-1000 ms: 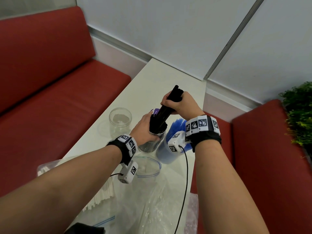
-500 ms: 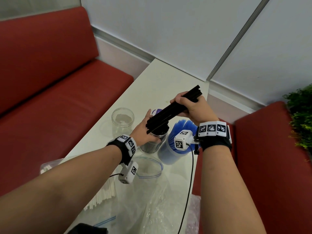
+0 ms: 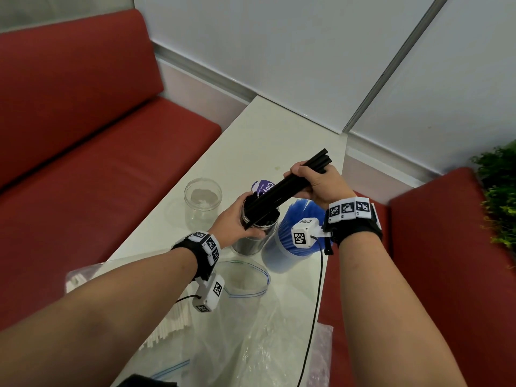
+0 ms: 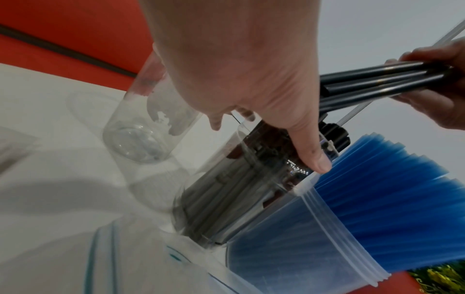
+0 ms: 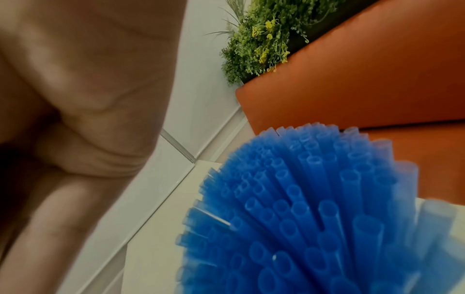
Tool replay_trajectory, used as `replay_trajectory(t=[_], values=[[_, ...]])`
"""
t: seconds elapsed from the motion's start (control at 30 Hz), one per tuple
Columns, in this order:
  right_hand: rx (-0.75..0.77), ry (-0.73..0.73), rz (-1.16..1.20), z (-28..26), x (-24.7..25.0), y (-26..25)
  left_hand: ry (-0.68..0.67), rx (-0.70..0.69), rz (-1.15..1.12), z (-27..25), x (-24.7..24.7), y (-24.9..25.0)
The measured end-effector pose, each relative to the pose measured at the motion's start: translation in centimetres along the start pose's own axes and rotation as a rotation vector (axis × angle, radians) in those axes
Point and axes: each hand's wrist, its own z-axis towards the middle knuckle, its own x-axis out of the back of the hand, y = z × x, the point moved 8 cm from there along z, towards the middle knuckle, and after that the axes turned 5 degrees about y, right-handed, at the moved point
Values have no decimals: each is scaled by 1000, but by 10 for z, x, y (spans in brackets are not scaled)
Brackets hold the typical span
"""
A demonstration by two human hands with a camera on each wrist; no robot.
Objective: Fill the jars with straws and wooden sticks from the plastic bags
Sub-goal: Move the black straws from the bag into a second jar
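White tabletop (image 3: 259,141) between red benches (image 3: 83,152): at frame centre, the left hand (image 3: 237,219) grips a clear jar (image 3: 252,241) partly filled with black straws, while the right hand (image 3: 318,185) clutches a slanted black straw bundle (image 3: 282,194) at its mouth. Blue straws (image 3: 304,213) fan from the neighbouring container; an empty jar (image 3: 203,201) stands left; plastic bags (image 3: 237,317) sprawl below.

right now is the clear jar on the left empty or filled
Empty of straws: the clear jar stands open, its bottom visible through the glass, unlike the jar with black straws.
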Motion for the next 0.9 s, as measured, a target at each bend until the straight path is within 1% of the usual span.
replay_trajectory(t=[0.1,0.2,0.3,0.4,0.5,0.63,0.67,0.73,0.8,0.87,0.9], values=[[12,62,-9,6,6,-1,-2,-4,-1,-1,1,3],[64,120,-61,9,13,-10,-24,-15,1,-2,-1,8],[133,105,-149,7,6,-23,-35,-27,12,-2,-1,13],[196,72,-242,2,-14,-26,-36,-31,19,-2,-1,16],[211,67,-409,-2,-43,-6,-34,-29,12,-3,0,17],[121,64,-727,-9,-72,49,-53,-29,-49,-4,-1,18],[104,74,-765,-11,-74,59,-58,-34,-46,-3,-2,19],[115,124,-742,-14,-75,63,-60,-37,-39,-1,-3,19],[234,174,-627,-17,-76,46,-49,-20,-34,0,-2,17],[447,278,-559,-28,-78,16,-42,0,8,-1,0,15],[569,341,-569,-35,-81,3,-41,2,24,-1,0,16]])
